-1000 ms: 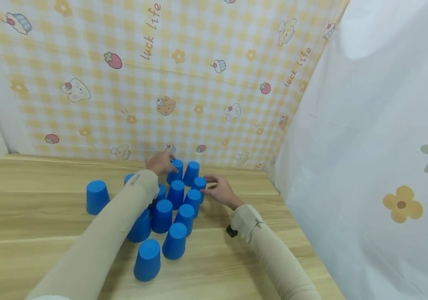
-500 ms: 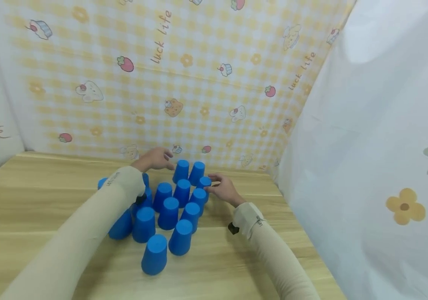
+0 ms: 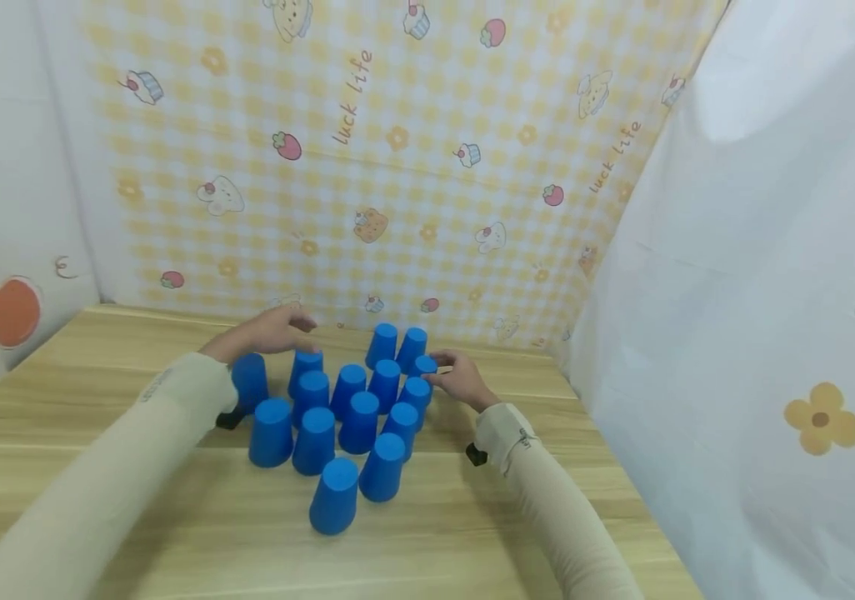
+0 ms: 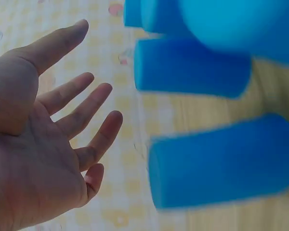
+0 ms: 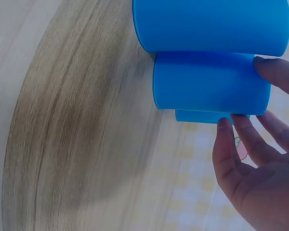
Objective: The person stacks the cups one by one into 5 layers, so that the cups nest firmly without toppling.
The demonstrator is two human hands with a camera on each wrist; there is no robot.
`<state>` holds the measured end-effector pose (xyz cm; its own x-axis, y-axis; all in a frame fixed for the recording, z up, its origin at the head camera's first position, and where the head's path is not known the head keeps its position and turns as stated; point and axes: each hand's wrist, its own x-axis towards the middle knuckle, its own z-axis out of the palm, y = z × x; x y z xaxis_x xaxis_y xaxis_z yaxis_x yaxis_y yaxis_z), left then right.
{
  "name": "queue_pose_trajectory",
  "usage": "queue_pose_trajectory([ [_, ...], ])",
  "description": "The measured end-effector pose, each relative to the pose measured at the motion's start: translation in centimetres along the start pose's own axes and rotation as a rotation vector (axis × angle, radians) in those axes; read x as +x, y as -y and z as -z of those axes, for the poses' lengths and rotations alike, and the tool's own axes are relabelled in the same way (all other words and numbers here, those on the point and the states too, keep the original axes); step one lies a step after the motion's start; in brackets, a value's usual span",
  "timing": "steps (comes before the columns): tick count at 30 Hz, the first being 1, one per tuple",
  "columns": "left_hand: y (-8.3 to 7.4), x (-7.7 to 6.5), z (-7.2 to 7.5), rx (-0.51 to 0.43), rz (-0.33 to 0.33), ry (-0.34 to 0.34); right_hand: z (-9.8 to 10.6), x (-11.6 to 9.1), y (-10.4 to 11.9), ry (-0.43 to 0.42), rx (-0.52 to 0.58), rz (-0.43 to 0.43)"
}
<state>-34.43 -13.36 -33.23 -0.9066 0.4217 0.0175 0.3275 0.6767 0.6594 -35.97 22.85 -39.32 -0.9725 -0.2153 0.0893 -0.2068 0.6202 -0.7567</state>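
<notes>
Several blue cups stand upside down in a close group on the wooden table. My left hand (image 3: 273,329) hovers at the back left, above a blue cup (image 3: 307,365), its fingers loosely bent and holding nothing. In the left wrist view its palm faces the camera, and a blue cup (image 4: 221,163) lies a gap away from the fingertips. At the group's right edge my right hand (image 3: 461,379) grips a small-looking blue cup (image 3: 424,365). The right wrist view has the thumb on one side of this cup (image 5: 209,82) and fingers on the other.
Another blue cup (image 3: 250,383) stands at the group's left, beside the left sleeve. The frontmost cup (image 3: 333,497) sits nearest the camera. A patterned cloth (image 3: 397,183) hangs behind the table (image 3: 427,550), and a white cloth (image 3: 727,267) hangs at the right.
My left hand has drawn away to the left from a back-row cup it was touching. The right hand stays at its cup. The head view has turned a little left.
</notes>
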Motion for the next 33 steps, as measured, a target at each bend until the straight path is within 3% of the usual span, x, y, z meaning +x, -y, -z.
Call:
queue_pose_trajectory([
  [4,1.6,-2.6,0.8,0.032,0.022,-0.021,0.0,0.1,0.1,-0.017,-0.017,-0.024],
  [11,4.5,-5.8,0.9,0.082,0.030,0.021,-0.1,0.0,0.5,-0.012,-0.038,-0.048],
  [16,5.9,-7.2,0.8,0.030,0.026,-0.066,-0.5,0.0,0.9,-0.011,-0.039,-0.058],
  [24,7.5,-7.3,-0.3,-0.003,0.043,-0.166,0.4,-0.2,1.6,-0.042,-0.063,-0.040],
  [33,8.5,-7.3,-1.3,-0.004,0.064,-0.252,1.8,0.3,3.5,-0.082,-0.092,0.063],
])
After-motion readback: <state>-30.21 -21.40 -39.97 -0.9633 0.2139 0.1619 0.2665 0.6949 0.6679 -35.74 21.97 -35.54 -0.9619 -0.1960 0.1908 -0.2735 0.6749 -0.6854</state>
